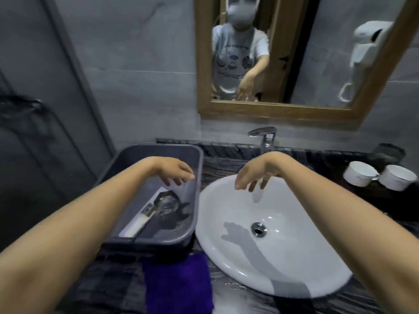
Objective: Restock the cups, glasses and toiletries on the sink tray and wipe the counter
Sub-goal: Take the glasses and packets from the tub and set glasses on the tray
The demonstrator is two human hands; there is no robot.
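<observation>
Two bare hands hang over the counter point(226, 152), both empty with fingers spread and curled downward. The left hand point(174, 169) hovers above the far half of the bin point(199, 173), a dark grey tub sitting on the counter just left of the sink point(294, 257). The right hand point(256, 175) hovers over the back rim of the sink, in front of the tap point(264, 135), and throws a shadow across the white bowl near the drain point(258, 228).

Inside the bin lies a clear glass point(166, 202) on its side, mouth turned toward the far left. Beside it a long white packet point(141, 217) lies flat, touching the glass; its long axis runs diagonally from the bin's near left corner up toward the far right. What the packet contains is too blurred to tell.

A purple cloth point(178, 284) lies on the counter's near edge, just in front of the bin. At the far right of the counter two white cups point(378, 176) lie on their sides, touching each other, mouths facing toward the camera and a little left. Behind them sits a dark blurred object I cannot identify. A wood-framed mirror point(272, 109) on the wall reflects the person, and a white hairdryer point(367, 41).
</observation>
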